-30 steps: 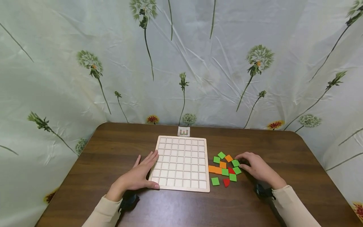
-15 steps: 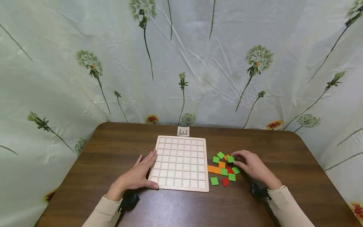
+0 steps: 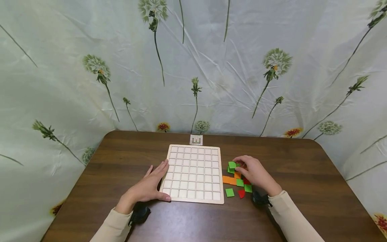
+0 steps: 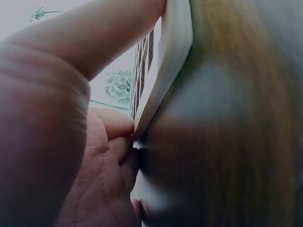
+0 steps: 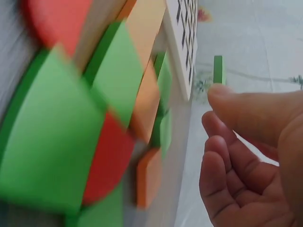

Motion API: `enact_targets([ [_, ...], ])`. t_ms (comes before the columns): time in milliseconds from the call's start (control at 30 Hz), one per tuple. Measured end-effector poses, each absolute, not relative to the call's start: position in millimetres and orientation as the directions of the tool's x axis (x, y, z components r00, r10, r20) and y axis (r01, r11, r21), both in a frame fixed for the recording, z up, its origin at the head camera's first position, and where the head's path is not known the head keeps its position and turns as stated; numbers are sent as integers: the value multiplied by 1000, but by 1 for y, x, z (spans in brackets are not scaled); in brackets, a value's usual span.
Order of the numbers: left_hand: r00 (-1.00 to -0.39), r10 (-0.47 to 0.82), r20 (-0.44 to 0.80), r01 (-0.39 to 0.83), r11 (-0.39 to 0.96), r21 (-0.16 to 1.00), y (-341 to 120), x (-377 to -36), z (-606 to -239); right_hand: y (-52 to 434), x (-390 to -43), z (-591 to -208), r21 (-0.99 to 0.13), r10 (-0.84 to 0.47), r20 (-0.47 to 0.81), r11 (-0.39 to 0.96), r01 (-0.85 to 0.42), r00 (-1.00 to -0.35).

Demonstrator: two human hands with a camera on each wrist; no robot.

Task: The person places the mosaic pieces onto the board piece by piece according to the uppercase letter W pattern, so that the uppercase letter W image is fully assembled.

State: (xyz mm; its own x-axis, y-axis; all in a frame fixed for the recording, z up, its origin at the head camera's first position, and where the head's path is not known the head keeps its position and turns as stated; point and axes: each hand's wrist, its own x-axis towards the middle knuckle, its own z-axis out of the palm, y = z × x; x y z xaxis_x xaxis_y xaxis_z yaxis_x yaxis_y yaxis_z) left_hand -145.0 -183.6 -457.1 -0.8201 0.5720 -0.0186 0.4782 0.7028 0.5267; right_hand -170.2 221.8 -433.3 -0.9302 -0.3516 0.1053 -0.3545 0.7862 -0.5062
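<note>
A pale wooden grid board (image 3: 193, 174) lies flat on the table. At its left edge rests my left hand (image 3: 146, 187), with straight fingers along the side and the thumb at the near corner; the left wrist view shows the board's edge (image 4: 163, 82) against that hand. My right hand (image 3: 257, 173) pinches a green square tile (image 3: 232, 165) between thumb and fingers, raised over the far part of the loose tiles. In the right wrist view the green tile (image 5: 218, 70) stands up from the fingertips, apart from the pile. Part of the pile is hidden under the right hand.
Right of the board lie several loose tiles: green squares such as one green tile (image 3: 229, 192), orange tiles (image 3: 229, 180) and red quarter-round pieces (image 3: 241, 194). A small pattern card (image 3: 196, 139) lies behind the board. A flower-printed cloth (image 3: 169, 84) hangs behind the brown table (image 3: 121, 151).
My right hand has picked up a green tile from the right side of the pile and carried it left toward the board. My left hand stays at the board's edge.
</note>
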Motion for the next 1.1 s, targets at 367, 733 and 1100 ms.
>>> enact_targets([
  [367, -824, 566, -14, 474, 704, 529, -184, -144, -459, 190, -175, -436, -539, -328, 78, 781, -317, -941],
  [733, -823, 568, -21, 469, 700, 538, -182, -146, -457, 166, -180, -438, -552, -312, 92, 775, -309, -946],
  [1100, -825, 565, -20, 469, 703, 534, -183, -147, -460, 149, -185, -440, -579, -310, 81, 759, -298, -947],
])
